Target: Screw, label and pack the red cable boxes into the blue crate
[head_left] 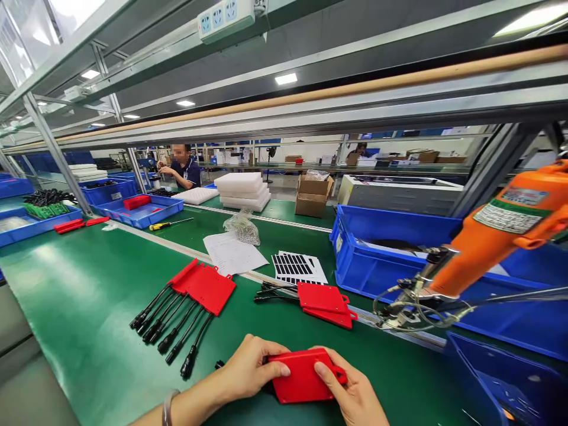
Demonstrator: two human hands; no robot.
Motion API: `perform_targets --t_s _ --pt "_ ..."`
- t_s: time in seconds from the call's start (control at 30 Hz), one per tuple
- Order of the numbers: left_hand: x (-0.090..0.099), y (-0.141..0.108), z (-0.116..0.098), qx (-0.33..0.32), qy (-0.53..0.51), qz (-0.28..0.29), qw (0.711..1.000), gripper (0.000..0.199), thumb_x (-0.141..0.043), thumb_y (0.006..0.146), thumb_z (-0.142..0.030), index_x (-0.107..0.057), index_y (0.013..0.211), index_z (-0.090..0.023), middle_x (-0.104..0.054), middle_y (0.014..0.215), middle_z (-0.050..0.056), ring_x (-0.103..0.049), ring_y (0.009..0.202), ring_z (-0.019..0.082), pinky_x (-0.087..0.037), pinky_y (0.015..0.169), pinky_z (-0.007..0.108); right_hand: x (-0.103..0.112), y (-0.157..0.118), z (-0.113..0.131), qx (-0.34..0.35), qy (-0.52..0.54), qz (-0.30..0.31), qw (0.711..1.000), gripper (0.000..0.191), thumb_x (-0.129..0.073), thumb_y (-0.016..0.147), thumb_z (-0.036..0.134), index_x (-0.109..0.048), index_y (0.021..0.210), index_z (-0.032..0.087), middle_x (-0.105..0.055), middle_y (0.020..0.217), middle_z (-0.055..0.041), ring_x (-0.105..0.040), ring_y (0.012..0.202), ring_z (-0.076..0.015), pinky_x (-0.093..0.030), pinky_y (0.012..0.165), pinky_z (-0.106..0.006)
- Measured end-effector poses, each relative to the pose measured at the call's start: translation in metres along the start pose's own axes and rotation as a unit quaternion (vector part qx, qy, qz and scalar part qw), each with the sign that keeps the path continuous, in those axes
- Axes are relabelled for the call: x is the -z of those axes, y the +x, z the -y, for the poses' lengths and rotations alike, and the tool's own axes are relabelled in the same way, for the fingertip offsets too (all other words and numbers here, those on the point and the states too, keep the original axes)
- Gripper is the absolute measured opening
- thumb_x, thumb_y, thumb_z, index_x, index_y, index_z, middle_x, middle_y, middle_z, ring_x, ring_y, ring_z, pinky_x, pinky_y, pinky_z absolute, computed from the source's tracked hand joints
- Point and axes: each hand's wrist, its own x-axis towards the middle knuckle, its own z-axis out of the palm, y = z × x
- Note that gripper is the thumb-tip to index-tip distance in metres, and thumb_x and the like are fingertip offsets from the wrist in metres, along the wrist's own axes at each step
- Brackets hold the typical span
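Both hands hold a flat red plastic case just above the green bench at the front. My left hand grips its left end, thumb on top. My right hand pinches the right end beside a small red loop tab. A black connector end pokes out behind my left wrist. To the left lie several red cases side by side, with black connector cables fanning toward me. Two more red cases are stacked beyond my hands, their cables pointing left.
At right hangs an orange electric screwdriver before a large blue bin. A blue tray with small screws stands front right. Label sheets, white paper, a bag of small parts and a yellow screwdriver lie farther back. A co-worker sits beyond.
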Motion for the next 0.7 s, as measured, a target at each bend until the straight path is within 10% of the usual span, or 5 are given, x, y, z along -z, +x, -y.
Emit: perform_targets --t_s 0.2,0.7 --pt "0.002 0.006 0.017 0.051 -0.157 0.018 0.986 0.052 -0.074 0.067 -0.041 -0.065 0.107 -0.008 -0.066 0.084 0.007 -0.055 0.069 0.015 -0.041 0.064 0.023 -0.002 0.002 0.0 -0.043 0.079 -0.021 0.996 0.037 -0.072 0.078 0.05 -0.069 0.096 0.018 -0.068 0.091 -0.006 -0.061 0.082 -0.0226 -0.051 0.076 -0.028" --pt "-0.011 0.01 0.019 0.132 -0.108 -0.063 0.983 0.028 -0.06 0.064 -0.026 -0.069 0.085 -0.01 -0.06 0.063 0.002 -0.051 0.051 0.012 -0.044 0.053 0.024 0.004 0.005 -0.011 -0.063 0.033 -0.035 0.997 0.05 -0.073 0.072 0.057 -0.063 0.102 0.018 -0.069 0.099 -0.0088 -0.065 0.089 -0.0261 -0.055 0.078 -0.028"
